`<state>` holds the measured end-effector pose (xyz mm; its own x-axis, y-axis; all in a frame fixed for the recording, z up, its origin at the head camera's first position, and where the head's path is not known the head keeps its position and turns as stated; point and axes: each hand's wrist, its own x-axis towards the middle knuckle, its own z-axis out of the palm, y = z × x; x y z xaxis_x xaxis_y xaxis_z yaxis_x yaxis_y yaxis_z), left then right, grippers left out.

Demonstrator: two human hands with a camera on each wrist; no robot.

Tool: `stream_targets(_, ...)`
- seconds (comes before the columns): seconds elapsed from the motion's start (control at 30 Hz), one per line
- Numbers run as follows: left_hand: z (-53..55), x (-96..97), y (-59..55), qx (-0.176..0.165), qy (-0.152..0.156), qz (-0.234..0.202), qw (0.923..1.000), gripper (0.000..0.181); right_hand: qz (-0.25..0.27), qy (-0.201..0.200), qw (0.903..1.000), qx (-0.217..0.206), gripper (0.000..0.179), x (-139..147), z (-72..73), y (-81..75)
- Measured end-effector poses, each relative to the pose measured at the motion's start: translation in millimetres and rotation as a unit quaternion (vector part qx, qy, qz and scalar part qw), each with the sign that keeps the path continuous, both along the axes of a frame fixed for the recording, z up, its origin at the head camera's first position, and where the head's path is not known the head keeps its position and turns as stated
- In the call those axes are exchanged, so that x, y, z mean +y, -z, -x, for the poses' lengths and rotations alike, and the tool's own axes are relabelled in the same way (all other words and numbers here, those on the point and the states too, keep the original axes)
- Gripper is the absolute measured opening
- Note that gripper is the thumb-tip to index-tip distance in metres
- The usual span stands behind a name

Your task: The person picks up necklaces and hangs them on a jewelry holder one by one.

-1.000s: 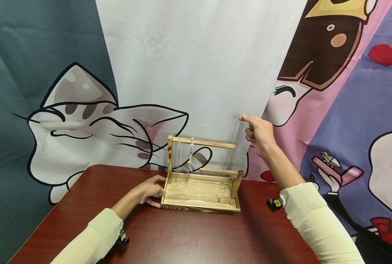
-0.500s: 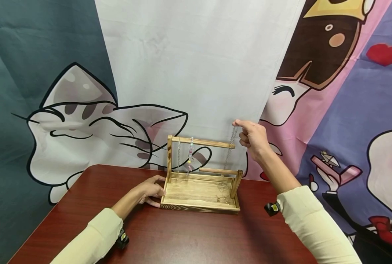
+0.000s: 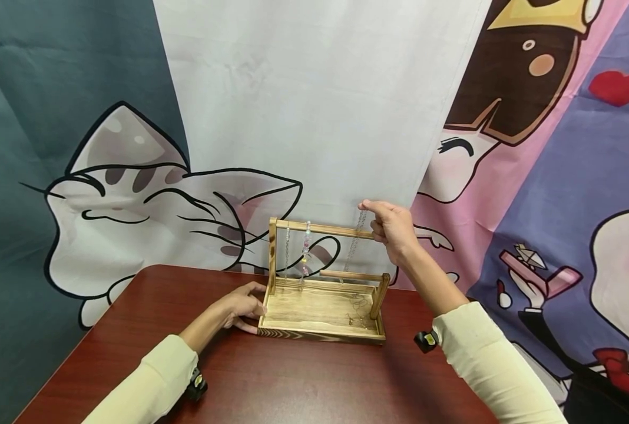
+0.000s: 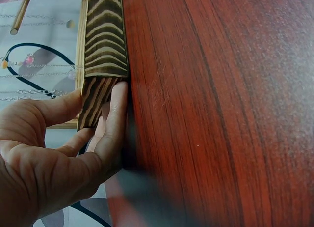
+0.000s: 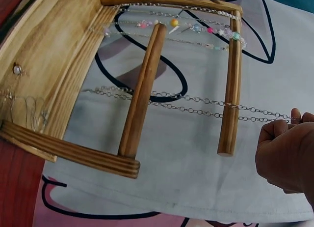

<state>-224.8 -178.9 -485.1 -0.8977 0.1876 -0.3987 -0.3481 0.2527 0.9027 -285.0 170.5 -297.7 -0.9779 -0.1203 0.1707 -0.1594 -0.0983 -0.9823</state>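
Observation:
A wooden jewelry stand (image 3: 314, 306) with a tray base and two horizontal bars sits on the table. My left hand (image 3: 238, 307) grips the tray's left end; the left wrist view shows thumb and fingers on either side of the dark-striped corner (image 4: 100, 97). Above the upper bar (image 5: 229, 131), my right hand (image 3: 394, 228) pinches a silver chain necklace (image 5: 190, 98) by its top. Both strands hang down and cross that bar toward its free end in the right wrist view. A beaded necklace (image 3: 306, 250) and another chain necklace (image 3: 287, 253) hang at the bar's left.
The lower bar (image 3: 351, 275) extends from the short right post (image 3: 381, 297). Small jewelry (image 3: 358, 318) lies at the tray's right side. Behind the red-brown table (image 3: 304, 377) hangs a cartoon-printed cloth (image 3: 314, 106).
My right hand has moved left and slightly down with the chain necklace, from beyond the upper bar's free end to over the bar. The left hand stays at the tray's end.

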Motion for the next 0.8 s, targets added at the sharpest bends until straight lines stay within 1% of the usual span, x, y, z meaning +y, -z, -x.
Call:
stream_targets(0.3,1.2,0.8,0.8,0.0,-0.001,0.0,1.0,0.075,-0.009,-0.005,0.9999,-0.01,0.022,-14,-0.5,8.2)
stream_targets(0.53,1.5,0.9,0.3,-0.001,-0.003,-0.003,1.0,0.074,-0.001,-0.008,0.9997,-0.025,0.023,-25,-2.2,16.5)
stream_targets(0.8,1.1,0.8,-0.6,-0.005,-0.002,-0.004,1.0,0.075,-0.005,-0.007,0.9991,-0.042,0.015,-38,-5.4,28.7)
